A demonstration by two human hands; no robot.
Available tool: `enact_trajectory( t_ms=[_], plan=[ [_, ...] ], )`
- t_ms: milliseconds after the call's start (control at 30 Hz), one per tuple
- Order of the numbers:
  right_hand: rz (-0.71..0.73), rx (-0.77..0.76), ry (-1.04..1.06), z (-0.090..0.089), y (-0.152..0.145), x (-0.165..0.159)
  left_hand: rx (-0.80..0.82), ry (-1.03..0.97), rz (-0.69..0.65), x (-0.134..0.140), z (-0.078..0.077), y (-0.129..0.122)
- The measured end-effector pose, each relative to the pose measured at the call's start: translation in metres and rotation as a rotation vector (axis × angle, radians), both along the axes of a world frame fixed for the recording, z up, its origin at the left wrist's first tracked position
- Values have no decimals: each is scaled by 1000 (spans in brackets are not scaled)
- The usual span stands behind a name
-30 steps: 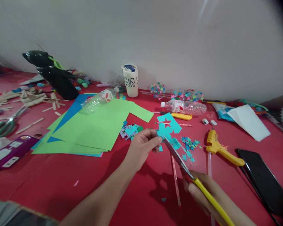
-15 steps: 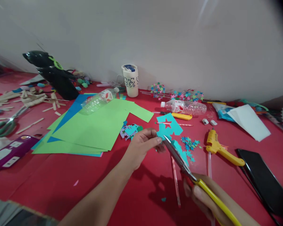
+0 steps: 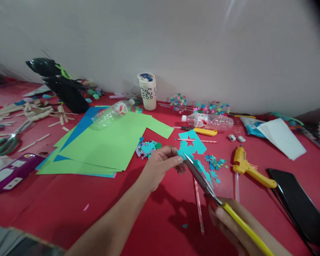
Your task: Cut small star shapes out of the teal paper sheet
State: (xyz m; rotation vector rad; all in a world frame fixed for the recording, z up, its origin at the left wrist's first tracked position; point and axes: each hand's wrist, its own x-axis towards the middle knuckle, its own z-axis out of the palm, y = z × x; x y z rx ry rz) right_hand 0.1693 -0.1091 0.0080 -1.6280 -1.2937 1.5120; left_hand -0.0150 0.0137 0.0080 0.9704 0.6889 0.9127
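My left hand [image 3: 164, 161] pinches a turquoise sheet of paper [image 3: 198, 143] with star-shaped cutouts, held up over the red table. In my right hand [image 3: 226, 222] is a pair of scissors [image 3: 202, 180] with yellow handles, its blades pointing up and left. Their tips meet the paper right beside my left fingertips. Behind the blades, a turquoise paper piece [image 3: 200, 167] is partly hidden. Small blue and turquoise paper stars [image 3: 214, 163] lie in a loose pile to the right. A pink striped stick [image 3: 198, 206] lies below the scissors.
Green paper sheets [image 3: 104, 145] and paper scraps [image 3: 147, 147] lie left. Behind are a clear bottle [image 3: 210, 121], a yellow cutter [image 3: 205, 132] and a white tumbler [image 3: 148, 92]. At right are a yellow glue gun [image 3: 249, 169] and a black phone-like slab [image 3: 296, 202]. Green-handled scissors [image 3: 8, 142] lie far left.
The scissor blades have drawn closer together on the turquoise paper, and the paper has shifted slightly. My left hand stays almost in place.
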Motion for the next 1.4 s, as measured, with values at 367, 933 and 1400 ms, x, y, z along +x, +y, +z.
enact_trajectory(
  t_ms=[367, 933, 1400],
  plan=[
    [-81, 20, -46, -9, 0, -6, -1, 11, 15, 7, -4, -5],
    [-54, 79, -184, -15, -1, -5, 40, 76, 65, 3, 0, -3],
    [-5, 64, -154, -21, 0, -1, 36, 78, 75, 3, 1, -3]
  ],
)
